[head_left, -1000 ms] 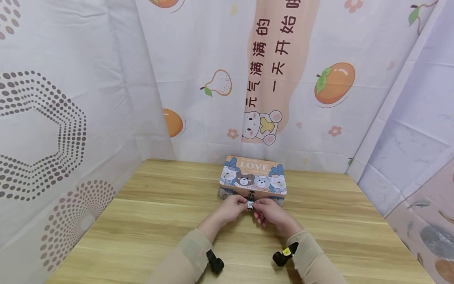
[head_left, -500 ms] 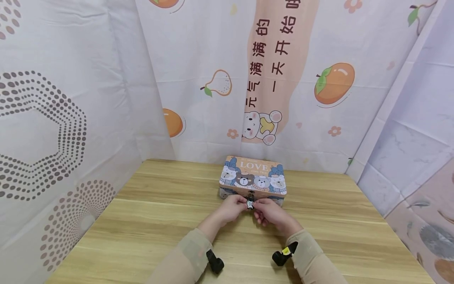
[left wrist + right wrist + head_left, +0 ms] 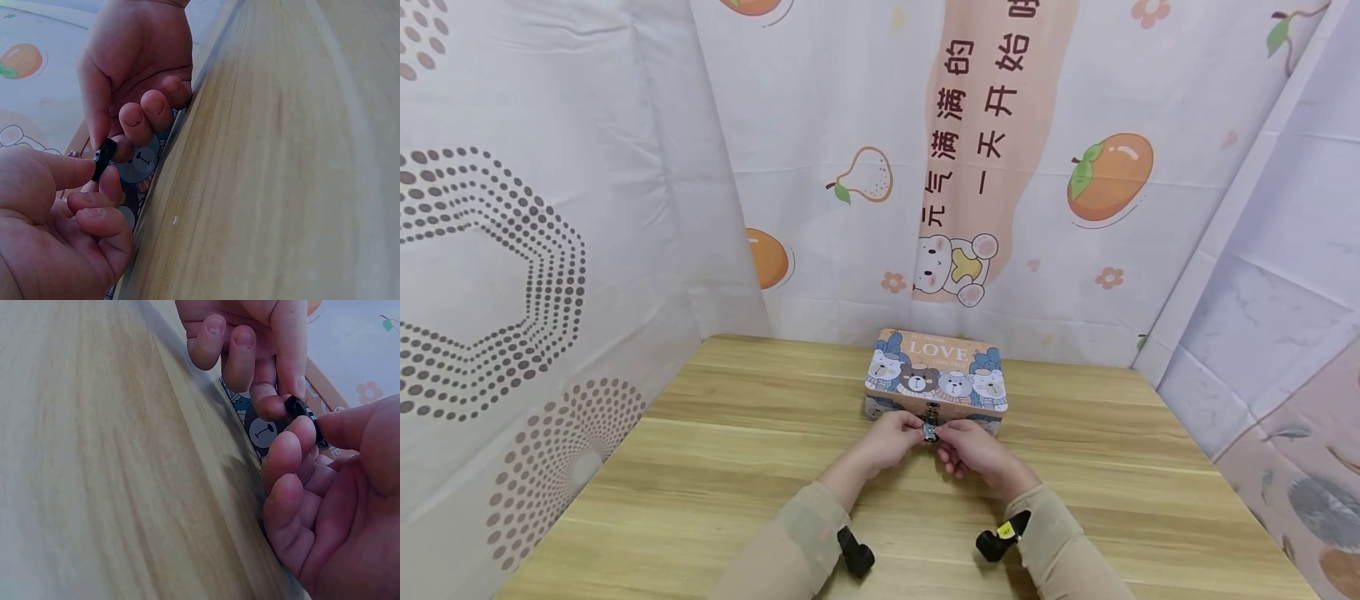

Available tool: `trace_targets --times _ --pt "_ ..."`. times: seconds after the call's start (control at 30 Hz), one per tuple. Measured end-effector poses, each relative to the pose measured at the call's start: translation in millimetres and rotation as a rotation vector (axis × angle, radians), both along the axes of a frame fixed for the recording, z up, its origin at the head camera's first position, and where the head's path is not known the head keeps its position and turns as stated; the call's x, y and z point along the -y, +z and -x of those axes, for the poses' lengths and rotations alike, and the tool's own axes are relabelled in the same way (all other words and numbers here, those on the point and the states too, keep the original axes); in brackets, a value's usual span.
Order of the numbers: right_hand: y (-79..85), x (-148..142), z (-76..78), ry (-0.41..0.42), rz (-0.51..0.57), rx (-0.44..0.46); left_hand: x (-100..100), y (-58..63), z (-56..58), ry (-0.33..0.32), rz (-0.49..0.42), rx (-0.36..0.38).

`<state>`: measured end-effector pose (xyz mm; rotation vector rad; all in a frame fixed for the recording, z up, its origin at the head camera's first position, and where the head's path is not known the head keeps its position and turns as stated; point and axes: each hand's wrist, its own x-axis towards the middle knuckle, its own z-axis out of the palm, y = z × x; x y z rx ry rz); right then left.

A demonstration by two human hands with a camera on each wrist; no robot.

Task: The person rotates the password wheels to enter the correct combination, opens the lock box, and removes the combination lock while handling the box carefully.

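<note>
A tin box (image 3: 934, 367) with bears and the word LOVE on its closed lid sits near the table's back edge. At the latch on its front hangs a small black padlock (image 3: 930, 432) with a pale face. My left hand (image 3: 889, 440) pinches the padlock from the left between thumb and index finger. From the other side, my right hand (image 3: 976, 448) pinches it the same way. Both wrist views show the padlock (image 3: 104, 159) edge-on between the fingertips, small pale dial-like marks on its side (image 3: 304, 416). The other fingers of both hands are curled.
The box stands on a wood-grain table (image 3: 760, 475), close to a printed curtain (image 3: 820, 308) behind it. More patterned cloth (image 3: 647, 208) hangs at the left and right. Each forearm carries a small black wrist camera (image 3: 855, 552).
Both hands and the box stay in place. The padlock's pale face looks greyer-blue now than before, and the head view has shifted very slightly.
</note>
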<state>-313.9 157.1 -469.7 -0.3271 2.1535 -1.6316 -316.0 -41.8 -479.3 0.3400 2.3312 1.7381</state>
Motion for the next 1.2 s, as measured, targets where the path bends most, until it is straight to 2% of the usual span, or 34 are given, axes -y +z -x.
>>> trace_targets --times 0.4,1.2 --pt "-1.4 -1 0.9 0.000 -0.003 0.003 0 0.2 0.6 -0.003 -0.029 0.038" --pt "8.3 -14 -5.8 0.024 0.021 0.026 1 0.7 0.3 -0.005 -0.035 0.020"
